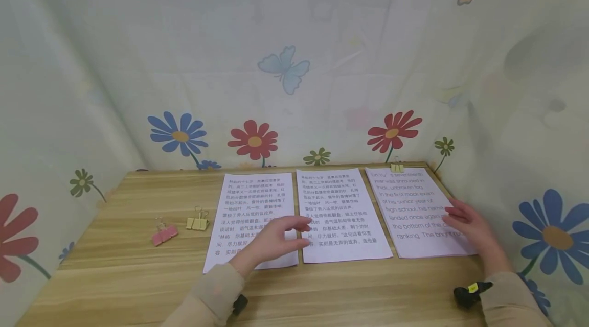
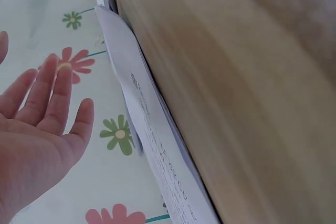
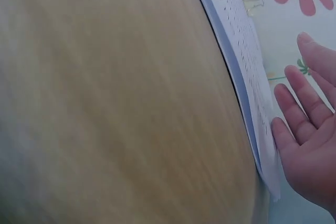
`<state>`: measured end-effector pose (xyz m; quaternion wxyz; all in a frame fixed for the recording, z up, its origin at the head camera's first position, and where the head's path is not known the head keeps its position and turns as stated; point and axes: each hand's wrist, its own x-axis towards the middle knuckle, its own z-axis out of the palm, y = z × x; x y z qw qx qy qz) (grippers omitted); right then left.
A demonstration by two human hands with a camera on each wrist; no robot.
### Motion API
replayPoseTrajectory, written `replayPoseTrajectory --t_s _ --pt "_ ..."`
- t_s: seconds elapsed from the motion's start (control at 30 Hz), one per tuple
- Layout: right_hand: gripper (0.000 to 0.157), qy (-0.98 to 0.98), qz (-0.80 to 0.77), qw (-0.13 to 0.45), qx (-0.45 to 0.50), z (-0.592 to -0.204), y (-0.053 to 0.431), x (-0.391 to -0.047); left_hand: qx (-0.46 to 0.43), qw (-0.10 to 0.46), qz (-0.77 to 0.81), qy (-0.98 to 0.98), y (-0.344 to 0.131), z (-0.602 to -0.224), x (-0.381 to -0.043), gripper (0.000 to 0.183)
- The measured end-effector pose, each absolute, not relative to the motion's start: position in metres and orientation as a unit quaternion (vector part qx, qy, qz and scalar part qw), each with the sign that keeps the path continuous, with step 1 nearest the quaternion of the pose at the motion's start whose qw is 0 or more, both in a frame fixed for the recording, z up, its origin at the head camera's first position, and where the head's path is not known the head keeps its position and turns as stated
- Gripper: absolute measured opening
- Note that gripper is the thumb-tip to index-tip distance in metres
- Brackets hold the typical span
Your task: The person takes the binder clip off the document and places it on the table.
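Note:
Three printed paper stacks lie side by side on a wooden table. My left hand, fingers spread and holding nothing, hovers over the left stack, its fingertips overlapping the edge of the middle stack. In the left wrist view the left palm shows with relaxed fingers. My right hand is at the right edge of the right stack, which bears English text. A yellow binder clip grips that stack's top edge. The right wrist view shows the right hand with loosely extended fingers beside the paper.
A pink binder clip and another yellow binder clip lie on the table left of the papers. A flower-printed curtain stands behind the table and at both sides.

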<state>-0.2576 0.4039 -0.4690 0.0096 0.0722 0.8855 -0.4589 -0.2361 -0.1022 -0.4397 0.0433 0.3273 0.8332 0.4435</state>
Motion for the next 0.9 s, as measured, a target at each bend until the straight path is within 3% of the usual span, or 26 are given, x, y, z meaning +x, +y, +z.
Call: replayPoseTrajectory --t_s 0.2,0.9 --pt "0.079 0.895 -0.442 -0.003 0.068 -0.473 0.413 -0.257 0.328 0.044 0.446 0.831 -0.098 -0.438 -0.236 0.046" --pt "0.099 0.902 -0.43 0.025 0.033 -0.482 0.433 -0.259 0.316 0.077 0.451 0.831 -0.076 -0.433 -0.239 0.047"
